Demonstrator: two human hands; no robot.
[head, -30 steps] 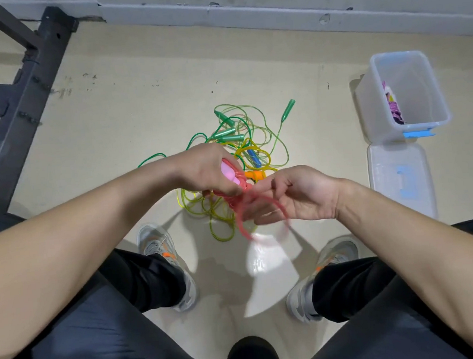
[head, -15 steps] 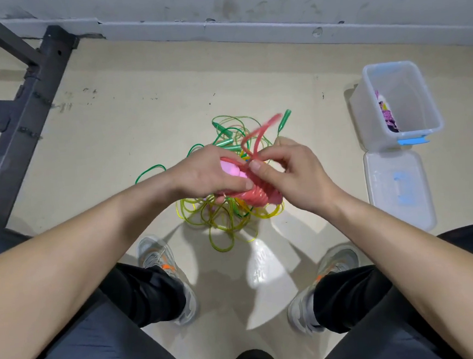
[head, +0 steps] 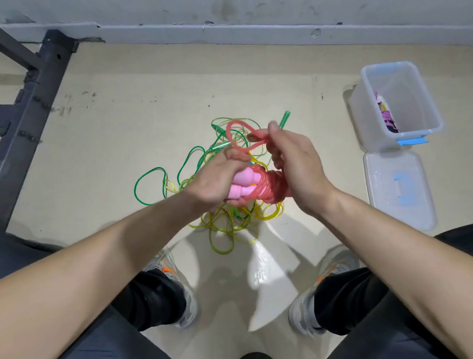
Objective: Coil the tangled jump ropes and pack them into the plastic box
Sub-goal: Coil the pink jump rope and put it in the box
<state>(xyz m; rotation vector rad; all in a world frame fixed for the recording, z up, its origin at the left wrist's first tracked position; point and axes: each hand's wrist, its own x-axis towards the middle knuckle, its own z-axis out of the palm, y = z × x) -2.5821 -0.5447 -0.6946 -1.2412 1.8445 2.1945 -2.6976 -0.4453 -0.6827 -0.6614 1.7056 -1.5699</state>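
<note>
My left hand (head: 215,181) grips the two pink handles (head: 241,183) of a jump rope, whose pink-red cord is wound in a tight coil (head: 270,186) around them. My right hand (head: 296,169) pinches a loose loop of that cord (head: 240,135) above the coil. Under my hands a tangle of green and yellow ropes (head: 221,217) lies on the floor, with a green handle (head: 284,120) poking out behind. The clear plastic box (head: 413,134) stands open at the right with a purple coiled rope (head: 387,116) inside.
The box's lid (head: 400,189) with a blue latch lies flat just in front of the box. A dark metal frame (head: 23,111) stands at the left. A grey wall base (head: 246,34) runs along the back. My shoes (head: 179,291) stand below the tangle.
My right hand has carried the loose cord up and over the handles, from below the bundle to above it. The wound coil has grown thicker. The left hand kept its hold.
</note>
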